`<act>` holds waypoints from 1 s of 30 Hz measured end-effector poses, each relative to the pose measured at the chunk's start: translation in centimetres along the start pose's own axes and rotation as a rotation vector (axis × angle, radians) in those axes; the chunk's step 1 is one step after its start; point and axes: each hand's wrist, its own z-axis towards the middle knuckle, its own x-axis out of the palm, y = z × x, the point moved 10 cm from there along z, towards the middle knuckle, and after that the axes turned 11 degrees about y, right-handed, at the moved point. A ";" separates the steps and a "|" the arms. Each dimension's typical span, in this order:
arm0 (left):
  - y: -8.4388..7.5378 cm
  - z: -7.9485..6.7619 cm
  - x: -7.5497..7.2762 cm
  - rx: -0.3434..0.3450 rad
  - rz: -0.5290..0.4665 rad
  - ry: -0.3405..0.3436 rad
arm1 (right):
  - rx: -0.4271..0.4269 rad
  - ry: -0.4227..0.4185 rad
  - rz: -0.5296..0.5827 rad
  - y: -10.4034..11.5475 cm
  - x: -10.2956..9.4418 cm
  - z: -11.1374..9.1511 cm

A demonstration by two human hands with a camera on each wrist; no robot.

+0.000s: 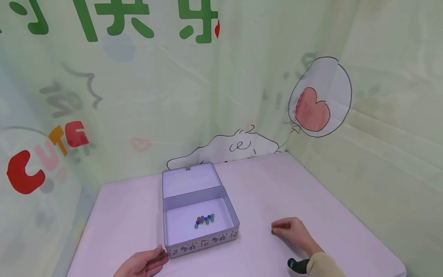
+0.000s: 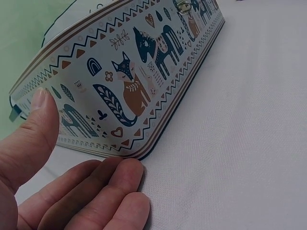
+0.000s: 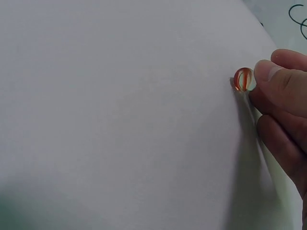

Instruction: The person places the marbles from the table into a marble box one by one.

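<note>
A hinged tin box (image 1: 200, 243) with its lid (image 1: 191, 180) raised stands on the table, and several coloured glass marbles (image 1: 206, 222) lie together on its floor. My left hand (image 1: 143, 263) is at the box's front left corner. In the left wrist view the fingers (image 2: 125, 175) reach the bottom edge of the patterned wall (image 2: 129, 93), while the thumb extends along the side. Right of the box, my right hand (image 1: 293, 232) pinches a clear marble with an orange-red swirl (image 3: 243, 79) between thumb and fingertips, low over the tabletop.
A white cloth covers the table (image 1: 263, 184). Pale printed curtains (image 1: 180, 84) hang behind it and along both sides. A dark strap-like device (image 1: 297, 265) sits at the right wrist, beside the cream sleeve (image 1: 323, 265).
</note>
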 end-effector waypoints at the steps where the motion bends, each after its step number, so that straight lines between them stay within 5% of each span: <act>1: 0.0 0.0 -0.1 0.000 0.002 -0.001 | -0.001 0.000 -0.005 0.0 0.1 0.0; 20: 0.0 -0.2 0.2 0.009 -0.018 0.017 | 0.026 -0.073 -0.095 0.8 0.2 -0.4; 30: -0.2 0.0 0.2 0.003 -0.019 0.020 | -0.042 -0.077 -0.068 3.7 -1.8 0.1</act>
